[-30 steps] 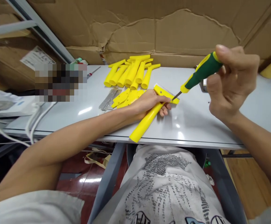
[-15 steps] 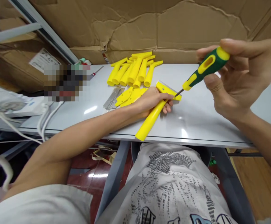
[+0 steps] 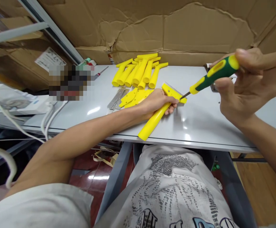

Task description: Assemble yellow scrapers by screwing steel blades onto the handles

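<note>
My left hand (image 3: 160,101) is closed round the neck of a yellow scraper (image 3: 153,123), its thumb along the head. The scraper lies tilted, with its tubular handle toward me and a thin metal edge showing behind the head. My right hand (image 3: 254,82) grips a green and yellow screwdriver (image 3: 220,71) by the end of its handle. The screwdriver's tip meets the right part of the scraper's head, by my left thumb; any screw under it is hidden. Beside my left wrist lie flat yellow plates (image 3: 129,97) and thin metal blades (image 3: 116,99).
Several yellow scraper handles (image 3: 140,71) are piled at the back of the white table (image 3: 99,122). Cardboard (image 3: 138,34) stands behind it. At left are white cables (image 3: 48,122), a blurred-out patch and another screwdriver (image 3: 101,72). A small metallic item (image 3: 214,87) sits partly behind my right hand.
My right hand and the screwdriver handle have shifted slightly right and down, while the tip stays at the scraper's head. The view has moved a little, and the small metallic item now shows.
</note>
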The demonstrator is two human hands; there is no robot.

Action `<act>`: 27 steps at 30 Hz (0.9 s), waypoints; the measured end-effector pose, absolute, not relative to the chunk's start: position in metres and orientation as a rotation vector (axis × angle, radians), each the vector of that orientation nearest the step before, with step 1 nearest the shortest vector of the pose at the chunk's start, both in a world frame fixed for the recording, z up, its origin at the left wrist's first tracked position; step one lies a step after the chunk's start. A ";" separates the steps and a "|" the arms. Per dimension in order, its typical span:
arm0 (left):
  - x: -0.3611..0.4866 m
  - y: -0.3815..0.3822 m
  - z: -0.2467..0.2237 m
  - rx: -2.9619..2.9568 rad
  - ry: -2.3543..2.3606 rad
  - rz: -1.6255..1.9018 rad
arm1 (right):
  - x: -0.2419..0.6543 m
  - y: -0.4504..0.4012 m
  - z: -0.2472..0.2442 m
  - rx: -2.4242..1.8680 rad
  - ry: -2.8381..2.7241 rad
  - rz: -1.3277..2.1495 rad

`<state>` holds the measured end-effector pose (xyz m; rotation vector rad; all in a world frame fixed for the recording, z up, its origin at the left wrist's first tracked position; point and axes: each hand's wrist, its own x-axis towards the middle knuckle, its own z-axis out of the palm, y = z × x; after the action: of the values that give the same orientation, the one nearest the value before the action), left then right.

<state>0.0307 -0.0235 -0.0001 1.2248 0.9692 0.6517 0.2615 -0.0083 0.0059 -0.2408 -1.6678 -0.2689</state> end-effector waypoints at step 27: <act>0.032 -0.025 0.001 1.210 0.966 0.669 | 0.265 -0.012 0.014 -0.198 -1.807 -0.171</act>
<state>0.0315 -0.0251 0.0013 1.2104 0.9662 0.6693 0.2652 -0.0123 0.0139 -0.1979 -1.8072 -0.1706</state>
